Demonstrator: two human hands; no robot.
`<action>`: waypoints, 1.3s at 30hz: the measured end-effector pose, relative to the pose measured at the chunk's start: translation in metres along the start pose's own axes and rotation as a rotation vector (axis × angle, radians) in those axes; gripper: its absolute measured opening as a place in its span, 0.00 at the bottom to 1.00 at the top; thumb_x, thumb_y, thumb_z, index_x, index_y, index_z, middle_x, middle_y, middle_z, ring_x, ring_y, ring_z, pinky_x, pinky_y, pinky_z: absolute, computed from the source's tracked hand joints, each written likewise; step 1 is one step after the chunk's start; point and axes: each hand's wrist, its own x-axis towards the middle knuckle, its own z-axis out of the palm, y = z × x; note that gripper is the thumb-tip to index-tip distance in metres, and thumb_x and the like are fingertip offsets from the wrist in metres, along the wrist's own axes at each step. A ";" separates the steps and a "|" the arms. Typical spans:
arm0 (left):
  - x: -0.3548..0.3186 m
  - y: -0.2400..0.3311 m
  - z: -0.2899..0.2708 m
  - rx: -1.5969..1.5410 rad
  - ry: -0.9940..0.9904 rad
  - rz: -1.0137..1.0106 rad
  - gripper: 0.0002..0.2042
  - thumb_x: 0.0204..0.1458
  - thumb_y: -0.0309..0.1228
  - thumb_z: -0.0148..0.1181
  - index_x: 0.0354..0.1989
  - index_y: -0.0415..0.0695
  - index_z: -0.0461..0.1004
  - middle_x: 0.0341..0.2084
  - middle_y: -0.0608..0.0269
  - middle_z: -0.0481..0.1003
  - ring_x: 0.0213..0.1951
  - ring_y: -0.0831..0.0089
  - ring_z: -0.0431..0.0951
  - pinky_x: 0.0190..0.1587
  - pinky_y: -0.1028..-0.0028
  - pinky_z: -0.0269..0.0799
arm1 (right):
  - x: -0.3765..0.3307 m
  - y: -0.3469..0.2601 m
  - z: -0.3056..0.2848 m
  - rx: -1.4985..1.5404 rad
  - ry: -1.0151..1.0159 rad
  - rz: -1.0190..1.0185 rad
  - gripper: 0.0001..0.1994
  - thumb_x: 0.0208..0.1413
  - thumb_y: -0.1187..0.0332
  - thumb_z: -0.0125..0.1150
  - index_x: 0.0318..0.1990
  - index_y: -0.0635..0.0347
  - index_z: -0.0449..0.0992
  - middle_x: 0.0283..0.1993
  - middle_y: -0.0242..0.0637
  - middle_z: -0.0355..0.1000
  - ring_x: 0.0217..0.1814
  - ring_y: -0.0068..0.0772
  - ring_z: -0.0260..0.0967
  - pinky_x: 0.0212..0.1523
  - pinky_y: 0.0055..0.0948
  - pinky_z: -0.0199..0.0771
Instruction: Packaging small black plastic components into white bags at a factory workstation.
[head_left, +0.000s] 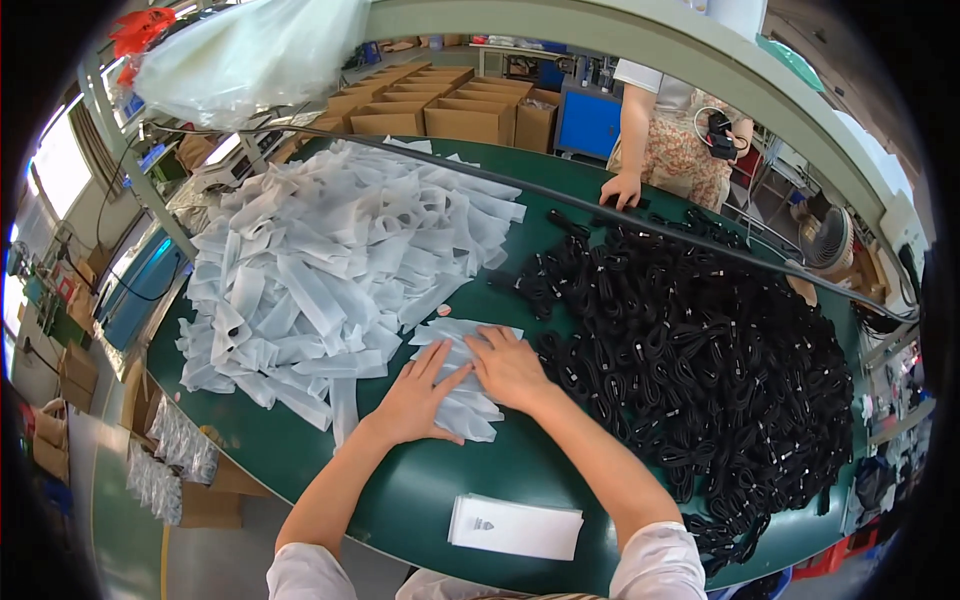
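Note:
A small fanned pile of translucent white plastic sleeves (pixel 462 400) lies on the green tabletop in front of me. My left hand (pixel 418 395) rests on its left side with the fingers spread. Flat on the pile's upper right part is my right hand (pixel 508 368), its fingers stretched out. Neither hand visibly grips a sleeve. Farther left rises a large heap of similar white sleeves (pixel 330 265). To the right spreads a big heap of coiled black cables (pixel 700 370) with small metal connectors. Nearer to me lies a short stack of white printed cards or leaflets (pixel 515 527).
A dark bar (pixel 560 195) crosses above the green table (pixel 300 475). Across the table stands another person (pixel 665 130), one hand by the black cables. Open cardboard boxes (pixel 465 115) fill the back; a clear plastic bag (pixel 255 65) hangs upper left. A fan (pixel 828 238) stands right.

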 end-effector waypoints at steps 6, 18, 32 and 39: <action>0.038 -0.005 -0.001 0.021 -0.025 0.035 0.57 0.27 0.58 0.75 0.71 0.54 0.56 0.72 0.42 0.44 0.71 0.44 0.48 0.65 0.50 0.55 | 0.043 0.077 -0.019 -0.244 0.351 0.006 0.18 0.58 0.64 0.55 0.56 0.52 0.74 0.63 0.45 0.65 0.68 0.54 0.57 0.57 0.53 0.65; 0.047 -0.006 0.004 0.036 -0.093 0.018 0.55 0.30 0.61 0.73 0.70 0.54 0.57 0.71 0.40 0.45 0.72 0.43 0.46 0.67 0.47 0.51 | -0.006 0.111 0.002 -0.468 0.353 0.196 0.20 0.61 0.66 0.47 0.59 0.53 0.72 0.62 0.57 0.65 0.69 0.59 0.58 0.64 0.48 0.61; 0.051 0.066 0.006 -0.094 0.024 0.210 0.55 0.34 0.58 0.74 0.71 0.47 0.53 0.69 0.34 0.49 0.71 0.36 0.46 0.68 0.50 0.52 | -0.108 0.067 -0.080 -0.009 0.367 0.294 0.15 0.56 0.68 0.58 0.49 0.64 0.72 0.55 0.50 0.72 0.62 0.49 0.67 0.60 0.42 0.65; 0.109 0.095 0.027 -0.142 -0.106 0.108 0.56 0.36 0.56 0.74 0.73 0.55 0.47 0.69 0.30 0.46 0.69 0.33 0.48 0.68 0.48 0.52 | -0.297 -0.010 -0.116 -0.181 0.532 0.148 0.16 0.50 0.70 0.64 0.48 0.60 0.73 0.53 0.40 0.73 0.60 0.48 0.67 0.59 0.49 0.64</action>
